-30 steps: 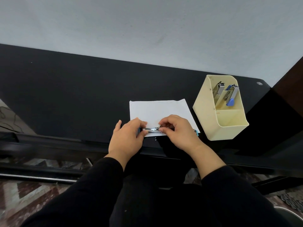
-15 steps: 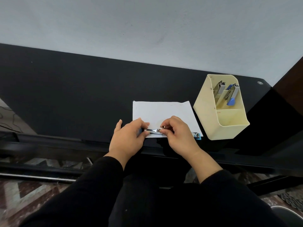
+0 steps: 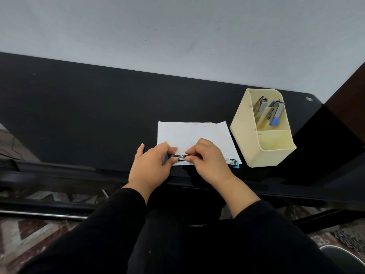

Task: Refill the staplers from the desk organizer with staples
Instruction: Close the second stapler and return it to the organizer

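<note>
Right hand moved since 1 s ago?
Yes, the right hand shifted left, away from the cream plastic desk organizer, uncovering the end of the blue-based metal stapler.

Sleeves: left sleeve (image 3: 110, 224) and right sleeve (image 3: 266, 230) — long, black, plain matte fabric.
Cuffs: plain edges, ending at the wrists.
Hands: left hand (image 3: 150, 171), right hand (image 3: 211, 165) — bare.
Lower body: black garment (image 3: 177, 244) over the lap, same tone as the sleeves; one small pale speck on it.
</note>
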The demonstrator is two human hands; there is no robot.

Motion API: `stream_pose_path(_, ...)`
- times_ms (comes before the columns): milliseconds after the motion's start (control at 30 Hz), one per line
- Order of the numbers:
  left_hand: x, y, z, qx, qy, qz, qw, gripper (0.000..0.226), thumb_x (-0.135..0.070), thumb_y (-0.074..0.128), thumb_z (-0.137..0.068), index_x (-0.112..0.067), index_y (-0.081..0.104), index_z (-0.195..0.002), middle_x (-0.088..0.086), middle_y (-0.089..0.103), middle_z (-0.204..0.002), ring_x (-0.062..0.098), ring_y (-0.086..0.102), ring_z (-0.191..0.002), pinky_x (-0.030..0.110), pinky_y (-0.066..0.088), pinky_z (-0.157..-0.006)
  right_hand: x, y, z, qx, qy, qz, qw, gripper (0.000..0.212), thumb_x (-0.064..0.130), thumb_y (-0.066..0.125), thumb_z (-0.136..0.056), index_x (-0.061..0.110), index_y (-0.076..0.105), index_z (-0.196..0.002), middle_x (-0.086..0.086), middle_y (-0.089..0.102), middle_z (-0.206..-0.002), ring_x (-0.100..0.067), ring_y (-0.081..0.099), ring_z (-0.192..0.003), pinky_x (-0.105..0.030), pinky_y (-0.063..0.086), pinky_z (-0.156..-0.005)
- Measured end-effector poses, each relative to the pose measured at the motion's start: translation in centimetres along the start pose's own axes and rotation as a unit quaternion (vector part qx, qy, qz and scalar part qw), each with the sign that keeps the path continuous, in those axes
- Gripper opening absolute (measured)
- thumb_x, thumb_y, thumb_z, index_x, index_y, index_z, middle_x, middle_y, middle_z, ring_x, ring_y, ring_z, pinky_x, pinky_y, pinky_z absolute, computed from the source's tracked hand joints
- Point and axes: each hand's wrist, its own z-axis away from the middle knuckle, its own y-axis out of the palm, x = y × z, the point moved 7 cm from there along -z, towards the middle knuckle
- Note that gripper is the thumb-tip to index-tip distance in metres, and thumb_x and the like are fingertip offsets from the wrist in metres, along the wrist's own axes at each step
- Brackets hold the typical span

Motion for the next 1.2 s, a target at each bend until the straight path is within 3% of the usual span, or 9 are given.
stream_pose_path(233, 0.0, -0.1, 0.0, -0.004, 0.001, 0.002, 1.000, 0.008, -0.032, 0.057, -0.086, -0.033, 0.049, -0.086, -0.021, 0.063, -0.112, -0.002, 0.047, -0.116, 0.021, -0.004, -0.105, 0.0, 0.9, -0.8, 0.081, 0.021, -0.011, 0.996, 0.014, 0.013, 0.057, -0.087, 0.009, 0.071, -0.089, 0.013, 0.044, -0.074, -0.010, 0.048, -0.080, -0.015, 0.031, -0.068)
stream_pose_path(333, -0.1, -0.1, 0.0, -0.006, 0.002, 0.005, 1.000, 0.009, -0.032, 0.057, -0.086, -0.034, 0.048, -0.085, -0.022, 0.063, -0.111, -0.003, 0.046, -0.116, 0.020, -0.005, -0.105, -0.8, 0.4, -0.7, 0.102, 0.031, -0.020, 0.994, 0.017, 0.010, 0.055, -0.088, 0.014, 0.070, -0.095, 0.015, 0.048, -0.080, -0.004, 0.049, -0.082, -0.010, 0.034, -0.071)
stream_pose_path(400, -0.1, -0.1, 0.0, -0.006, 0.003, 0.004, 1.000, 0.010, -0.032, 0.057, -0.086, -0.034, 0.048, -0.084, -0.022, 0.063, -0.111, -0.003, 0.046, -0.116, 0.020, -0.005, -0.104, -1.0, 0.2, -0.8, 0.099, 0.048, -0.025, 0.994, 0.014, 0.008, 0.060, -0.085, 0.016, 0.070, -0.089, 0.013, 0.052, -0.080, -0.003, 0.051, -0.078, -0.005, 0.036, -0.070)
stream_pose_path(567, -0.2, -0.1, 0.0, -0.001, 0.000, 0.004, 1.000, 0.012, -0.031, 0.057, -0.086, -0.035, 0.046, -0.083, -0.022, 0.063, -0.111, -0.001, 0.047, -0.115, 0.020, -0.005, -0.104, -0.8, 0.2, -2.0, 0.162, 0.122, -0.044, 0.978, 0.022, 0.002, 0.068, -0.076, 0.020, 0.063, -0.063, 0.011, 0.059, -0.066, -0.002, 0.053, -0.063, -0.014, 0.040, -0.059)
stream_pose_path(700, -0.2, -0.1, 0.0, 0.003, -0.006, 0.009, 1.000, 0.013, -0.031, 0.057, -0.086, -0.036, 0.046, -0.082, -0.023, 0.063, -0.111, -0.002, 0.048, -0.114, 0.022, -0.004, -0.106, -0.4, 0.2, -2.3, 0.189, 0.126, -0.030, 0.973, 0.021, 0.001, 0.069, -0.075, 0.018, 0.064, -0.063, 0.011, 0.057, -0.061, -0.001, 0.052, -0.058, -0.014, 0.039, -0.055)
stream_pose_path(800, -0.1, -0.1, 0.0, 0.004, -0.009, 0.008, 1.000, 0.011, -0.031, 0.057, -0.086, -0.035, 0.047, -0.084, -0.023, 0.062, -0.111, -0.002, 0.048, -0.114, 0.019, -0.006, -0.105, -0.4, 0.1, -1.7, 0.170, 0.106, -0.030, 0.979, 0.016, 0.009, 0.068, -0.077, 0.021, 0.065, -0.068, 0.014, 0.059, -0.069, -0.001, 0.053, -0.066, -0.016, 0.040, -0.066)
stream_pose_path(867, -0.2, -0.1, 0.0, 0.005, -0.011, 0.011, 1.000, 0.011, -0.031, 0.056, -0.087, -0.035, 0.047, -0.084, -0.023, 0.062, -0.112, -0.003, 0.047, -0.114, 0.018, -0.007, -0.104, -0.9, -0.6, -1.0, 0.167, 0.093, 0.000, 0.982, 0.007, 0.022, 0.071, -0.077, 0.024, 0.064, -0.074, 0.017, 0.058, -0.074, 0.001, 0.052, -0.069, -0.016, 0.039, -0.067)
stream_pose_path(967, -0.2, -0.1, 0.1, 0.007, -0.010, 0.010, 1.000, 0.010, -0.030, 0.056, -0.087, -0.033, 0.047, -0.084, -0.022, 0.061, -0.114, -0.002, 0.046, -0.116, 0.020, -0.006, -0.105, -3.1, -2.9, 0.4, 0.187, 0.104, 0.120, 0.969, 0.026, 0.035, 0.076, -0.068, 0.026, 0.061, -0.087, 0.016, 0.049, -0.084, 0.001, 0.049, -0.076, -0.020, 0.040, -0.070)
stream_pose_path(1200, -0.3, -0.1, 0.1, 0.012, -0.005, 0.005, 1.000, 0.010, -0.030, 0.055, -0.088, -0.033, 0.046, -0.085, -0.022, 0.060, -0.116, -0.001, 0.045, -0.119, 0.026, -0.003, -0.110, -4.1, -6.1, 2.3, 0.222, 0.101, 0.284, 0.928, 0.010, 0.018, 0.054, -0.085, 0.017, 0.054, -0.096, -0.004, 0.053, -0.104, -0.022, 0.053, -0.093, -0.035, 0.045, -0.084)
